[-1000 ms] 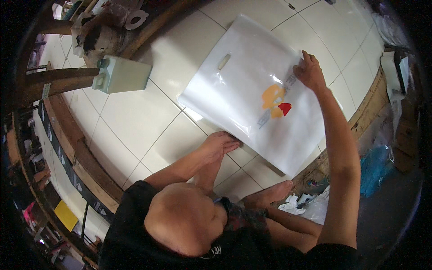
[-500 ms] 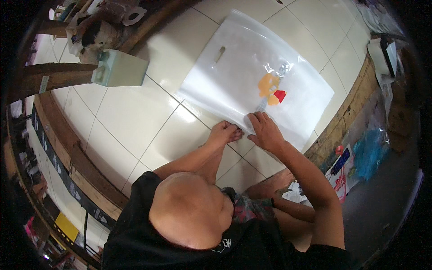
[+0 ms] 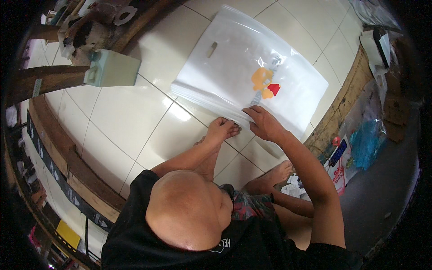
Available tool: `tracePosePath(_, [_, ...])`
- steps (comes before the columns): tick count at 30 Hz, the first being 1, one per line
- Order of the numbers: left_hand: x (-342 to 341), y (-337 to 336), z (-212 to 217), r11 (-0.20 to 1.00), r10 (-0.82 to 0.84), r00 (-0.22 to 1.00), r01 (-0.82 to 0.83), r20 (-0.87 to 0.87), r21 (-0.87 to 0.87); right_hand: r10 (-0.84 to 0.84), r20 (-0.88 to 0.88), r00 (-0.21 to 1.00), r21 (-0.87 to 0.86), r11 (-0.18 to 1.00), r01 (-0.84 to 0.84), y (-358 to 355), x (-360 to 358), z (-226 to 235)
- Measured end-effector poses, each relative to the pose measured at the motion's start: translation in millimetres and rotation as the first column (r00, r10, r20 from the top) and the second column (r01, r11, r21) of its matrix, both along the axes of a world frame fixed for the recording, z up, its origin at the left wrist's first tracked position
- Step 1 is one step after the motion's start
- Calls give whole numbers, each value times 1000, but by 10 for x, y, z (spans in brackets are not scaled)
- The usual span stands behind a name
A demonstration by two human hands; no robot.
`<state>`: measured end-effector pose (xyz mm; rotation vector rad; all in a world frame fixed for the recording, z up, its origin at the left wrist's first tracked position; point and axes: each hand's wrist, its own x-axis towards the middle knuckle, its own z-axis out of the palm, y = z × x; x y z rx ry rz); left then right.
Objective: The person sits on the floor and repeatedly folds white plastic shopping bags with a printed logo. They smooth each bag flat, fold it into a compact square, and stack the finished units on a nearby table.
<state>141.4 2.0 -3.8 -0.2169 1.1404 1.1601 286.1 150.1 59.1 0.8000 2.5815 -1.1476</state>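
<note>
A stack of white plastic bags (image 3: 216, 74) lies flat ahead of me, with an orange and red printed picture and an oval handle slot. Its near edge shows several thin layers at the left corner. My right hand (image 3: 266, 123) is at that near edge, thumb and fingers pinching the plastic. Just left of it, my left hand (image 3: 223, 129) is beside the same edge with fingers curled and close together. Whether anything is between the left fingers cannot be made out.
White floor tiles (image 3: 121, 117) lie under the bags. A pale green jerrycan (image 3: 114, 68) stands at the left by a wooden beam. Wooden planks (image 3: 337, 105) border the right side, next to a phone (image 3: 338, 152) and blue plastic (image 3: 366, 144). My bare feet are close to my hands.
The view has shifted slightly, so the bags sit a little further left and up. My right fingers have drawn closer together on the edge. My left hand stays almost in place.
</note>
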Motion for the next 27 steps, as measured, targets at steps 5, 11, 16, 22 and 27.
tracePosePath(5, [7, 52, 57, 999, -43, 999, 43, -22, -20, 44, -5, 999, 125, 991, -43, -90, -31, 20])
tracePosePath(11, [46, 63, 34, 998, -59, 997, 57, -59, -31, 33, 27, 999, 220, 975, -38, -203, -44, -35])
tracePosePath(16, [80, 62, -14, 998, -65, 994, 64, -89, -11, 22, -46, 999, 154, 988, -14, -145, -13, -47])
tracePosePath(22, [88, 78, -10, 993, -114, 981, 107, -158, -52, 29, -27, 999, 105, 994, -26, -68, -19, -25])
tracePosePath(27, [66, 144, 117, 974, -208, 955, 183, -213, -131, 25, -12, 1000, 64, 998, -24, -36, -38, 16])
